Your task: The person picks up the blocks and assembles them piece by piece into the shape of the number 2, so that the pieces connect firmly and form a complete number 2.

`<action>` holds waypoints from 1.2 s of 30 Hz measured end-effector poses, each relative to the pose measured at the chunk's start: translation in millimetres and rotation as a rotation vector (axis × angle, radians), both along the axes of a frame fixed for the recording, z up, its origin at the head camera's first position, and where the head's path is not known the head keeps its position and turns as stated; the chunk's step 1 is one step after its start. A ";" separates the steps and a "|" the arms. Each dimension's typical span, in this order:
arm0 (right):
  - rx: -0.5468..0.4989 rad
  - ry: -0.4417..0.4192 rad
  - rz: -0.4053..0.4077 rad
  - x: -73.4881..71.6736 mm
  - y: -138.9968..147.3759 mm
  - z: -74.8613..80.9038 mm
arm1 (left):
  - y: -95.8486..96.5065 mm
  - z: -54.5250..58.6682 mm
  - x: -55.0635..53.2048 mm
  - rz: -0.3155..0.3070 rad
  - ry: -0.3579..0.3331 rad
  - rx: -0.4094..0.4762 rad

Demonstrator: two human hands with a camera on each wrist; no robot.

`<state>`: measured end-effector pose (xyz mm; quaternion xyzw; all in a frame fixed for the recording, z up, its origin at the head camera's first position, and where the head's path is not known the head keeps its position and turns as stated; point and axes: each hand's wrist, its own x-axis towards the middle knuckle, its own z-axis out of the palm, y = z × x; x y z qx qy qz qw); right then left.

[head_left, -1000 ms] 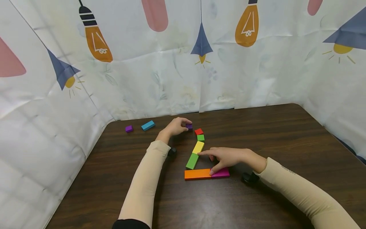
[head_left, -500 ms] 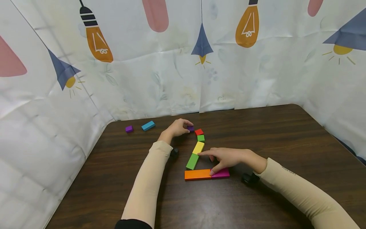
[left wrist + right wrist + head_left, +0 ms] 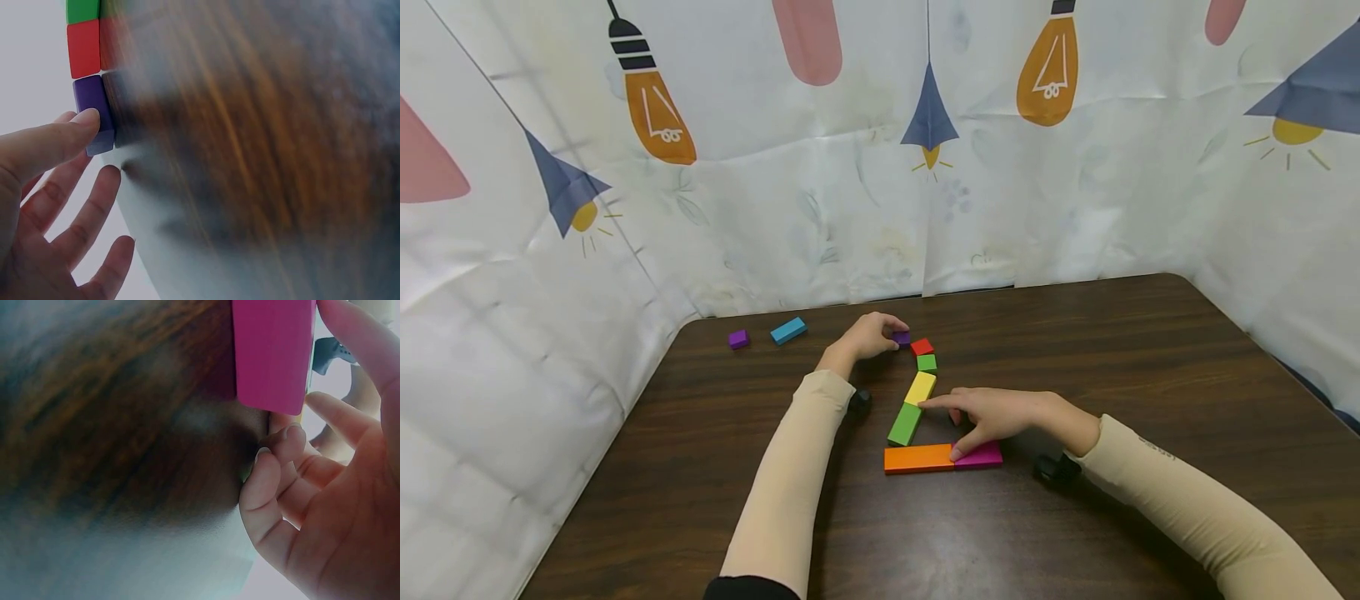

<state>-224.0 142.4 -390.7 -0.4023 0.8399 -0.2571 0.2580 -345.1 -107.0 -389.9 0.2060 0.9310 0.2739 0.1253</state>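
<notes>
My left hand (image 3: 867, 335) pinches a small purple block (image 3: 92, 97) between thumb and fingers, at the far end of a curved row. Right beside it lies a red block (image 3: 922, 347), then a small green block (image 3: 927, 363). A yellow block (image 3: 920, 387) and a longer green block (image 3: 905, 425) follow in a slanting line. With its index fingertip, my right hand (image 3: 1000, 412) touches the row where yellow meets green. Its thumb rests where an orange block (image 3: 917, 458) meets a magenta block (image 3: 275, 350); the other fingers are curled.
Another purple block (image 3: 739, 339) and a blue block (image 3: 788, 331) lie at the back left of the dark wooden table (image 3: 1075, 333). A patterned white curtain (image 3: 850, 208) hangs behind the table and along its sides.
My left hand has moved slightly to the right and nearer me, bringing the purple block up beside the red one. The right hand has stayed in place.
</notes>
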 end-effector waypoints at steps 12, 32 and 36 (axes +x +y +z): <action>-0.062 0.046 0.067 -31.8 12.8 -53.6 | -0.1 0.3 2.1 0.003 -0.005 0.007; 0.009 0.018 -0.006 0.4 -0.3 -0.9 | -3.8 -1.1 0.4 0.009 0.005 0.026; 0.001 0.034 0.019 -0.5 1.0 -1.9 | -3.0 -0.5 1.2 0.009 0.004 0.019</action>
